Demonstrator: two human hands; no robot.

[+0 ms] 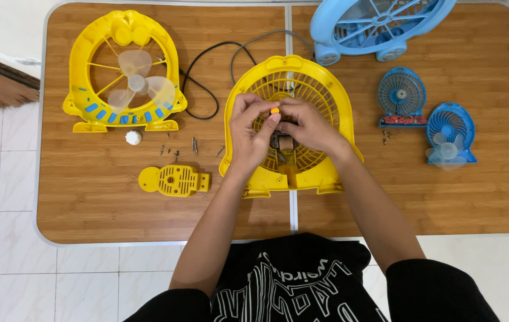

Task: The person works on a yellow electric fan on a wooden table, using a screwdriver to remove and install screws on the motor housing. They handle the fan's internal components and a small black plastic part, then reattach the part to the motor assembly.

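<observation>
We have the yellow fan shell [293, 119] mid-counter [87, 203], our left hand [248, 128] and right hand [308, 126] both pinching a small orange piece [275, 110] over its motor (seemingly being fitted; steady alignment matters). Left of the shell lie loose screws [177, 149] and a yellow cover [174, 179].

- Both forearms reach forward from the bottom of the view and angle inward, so the hands meet near the middle.
- The left hand [248, 132] is raised with its back toward the camera, fingers curled, thumb and fingertips pinched together at the top.
- The right hand [307, 126] lies just beside it, knuckles up, fingers bent inward toward the left hand's fingertips.
- The fingertips of the two hands touch or nearly touch.
- Both wrists are bare; black sleeves show at the upper arms.
</observation>
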